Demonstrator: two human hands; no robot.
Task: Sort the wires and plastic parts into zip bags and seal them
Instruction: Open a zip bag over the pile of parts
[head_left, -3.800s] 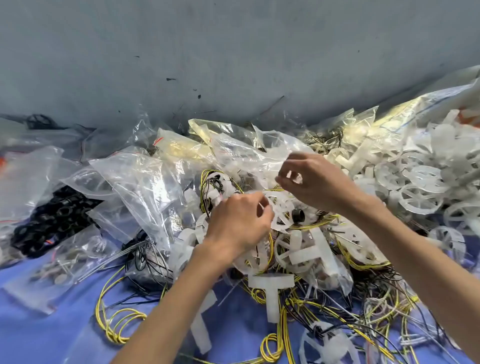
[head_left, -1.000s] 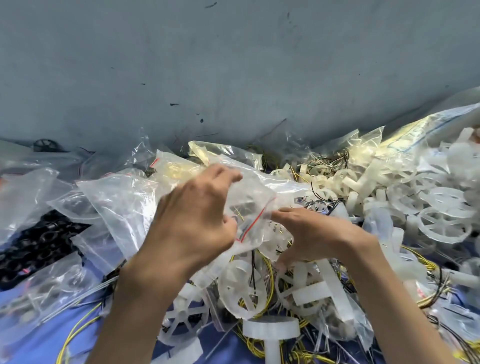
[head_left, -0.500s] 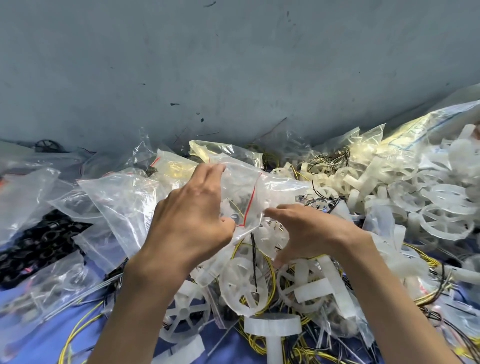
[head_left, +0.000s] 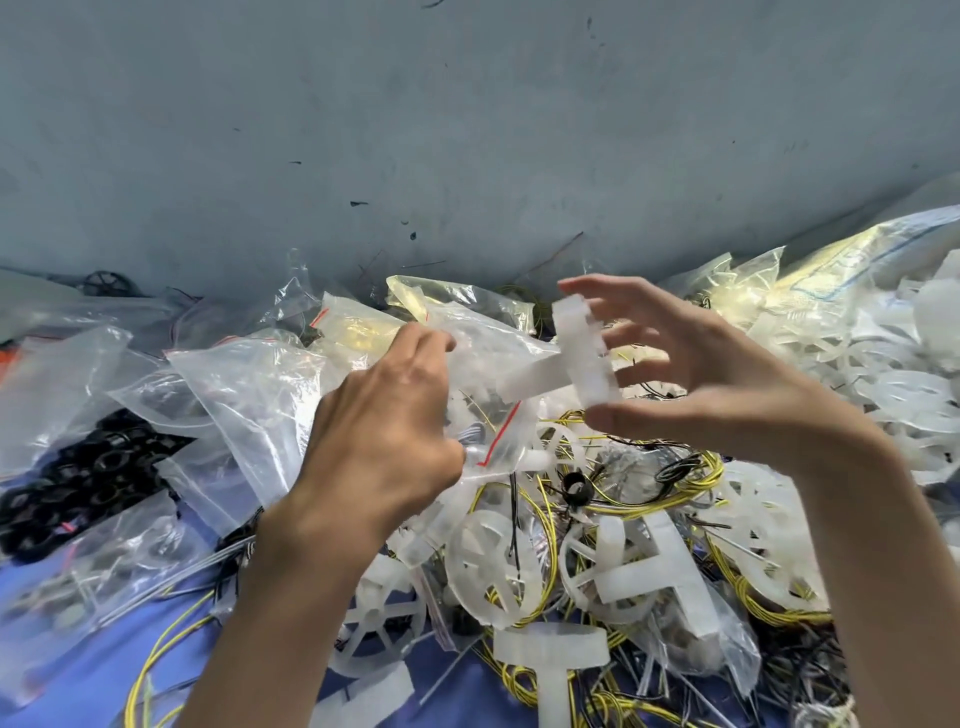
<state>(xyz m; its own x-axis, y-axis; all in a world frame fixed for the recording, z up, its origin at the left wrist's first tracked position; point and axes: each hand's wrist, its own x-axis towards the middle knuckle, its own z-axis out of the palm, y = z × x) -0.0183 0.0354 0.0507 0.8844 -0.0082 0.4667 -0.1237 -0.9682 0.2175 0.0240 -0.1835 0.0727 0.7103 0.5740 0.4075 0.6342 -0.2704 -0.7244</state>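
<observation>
My left hand (head_left: 387, 421) grips the mouth of a clear zip bag (head_left: 483, 348) with a red seal line, held above the pile. My right hand (head_left: 696, 384) holds a white T-shaped plastic part (head_left: 576, 364) between thumb and fingers, its stem pointing left toward the bag's opening. Below lie white spoked plastic wheels (head_left: 493, 566) tangled with yellow and black wires (head_left: 670, 478).
Several clear zip bags (head_left: 244, 395) lie at the left, one filled with black rings (head_left: 88, 478). A heap of white plastic parts (head_left: 893, 374) fills the right. Another T-shaped part (head_left: 550, 660) lies at the front on the blue cloth (head_left: 67, 675). A grey wall rises behind.
My right hand has risen from the pile holding a white T-shaped part and brought it beside the bag. My left hand still holds the bag's mouth.
</observation>
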